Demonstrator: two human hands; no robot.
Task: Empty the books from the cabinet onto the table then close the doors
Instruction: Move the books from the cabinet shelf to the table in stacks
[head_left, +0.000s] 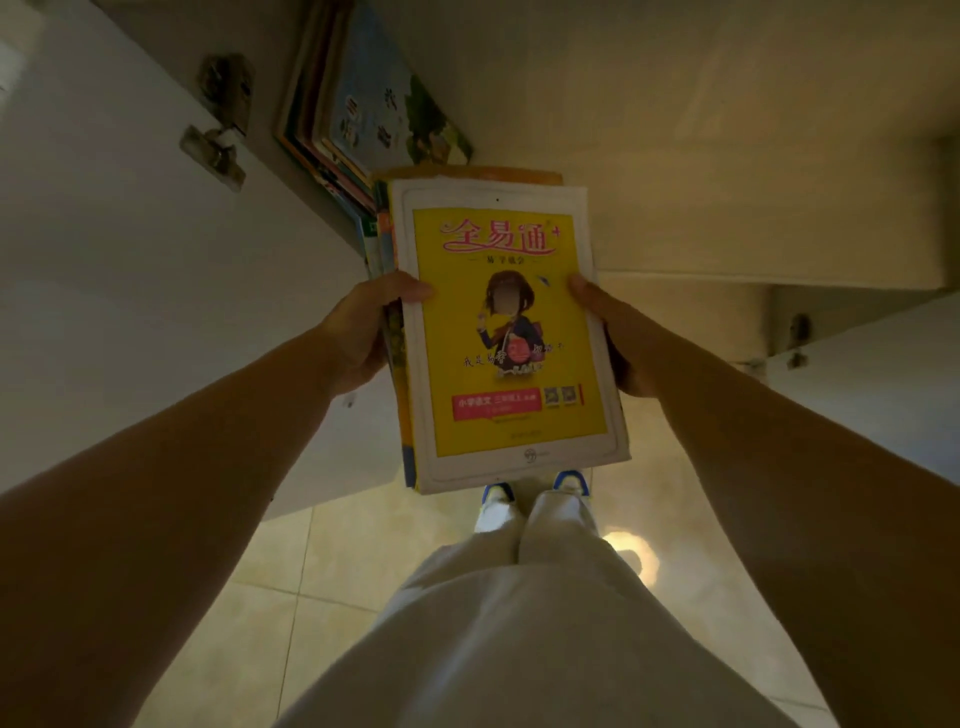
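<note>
A stack of books (506, 332), topped by a yellow cover with a white border and a cartoon figure, is held level in front of me above the floor. My left hand (363, 332) grips its left edge, thumb on the cover. Gripping the right edge is my right hand (608, 332). Further in, more books (363, 114) lean as a slanted pile on the cabinet shelf (649, 130). The white left door (130, 234) stands open, with its hinge (223, 119) showing. The right door (883, 374) is open too.
Beige floor tiles (311, 571) lie below, with a bright light reflection (631, 551) to the right of my legs. My light trousers and white-blue shoes (498, 504) are under the stack. The table is out of view.
</note>
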